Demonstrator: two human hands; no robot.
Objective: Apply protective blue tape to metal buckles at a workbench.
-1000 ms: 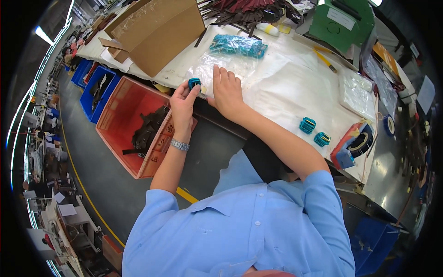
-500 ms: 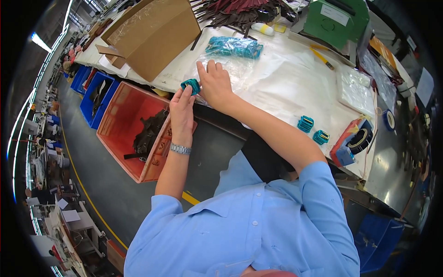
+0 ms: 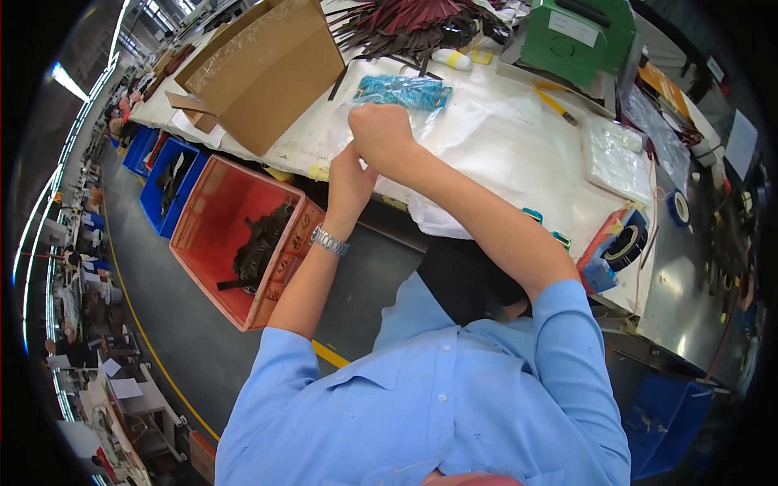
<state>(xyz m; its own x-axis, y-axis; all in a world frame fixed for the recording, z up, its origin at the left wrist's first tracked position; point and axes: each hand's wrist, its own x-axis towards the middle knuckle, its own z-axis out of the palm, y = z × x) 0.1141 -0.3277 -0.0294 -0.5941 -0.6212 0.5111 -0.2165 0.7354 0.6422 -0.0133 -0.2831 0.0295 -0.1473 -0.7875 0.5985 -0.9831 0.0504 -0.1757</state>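
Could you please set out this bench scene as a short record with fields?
left hand: raised at the bench edge, just under the right hand; what it grips is hidden
right hand: closed on a clear plastic bag
beyond hands: bag of teal parts
bench: white sheet, cardboard box, green machine
floor: red crate, blue crate

I am working in a factory. I am standing at a long workbench (image 3: 519,154) covered in white sheet. A red bin (image 3: 219,235) and blue bins (image 3: 154,174) are sitting on the grey floor (image 3: 162,324) by its left edge. A cardboard box (image 3: 267,73) and a green machine (image 3: 579,36) are resting along the far edge. More workbenches are stretching away on my left.
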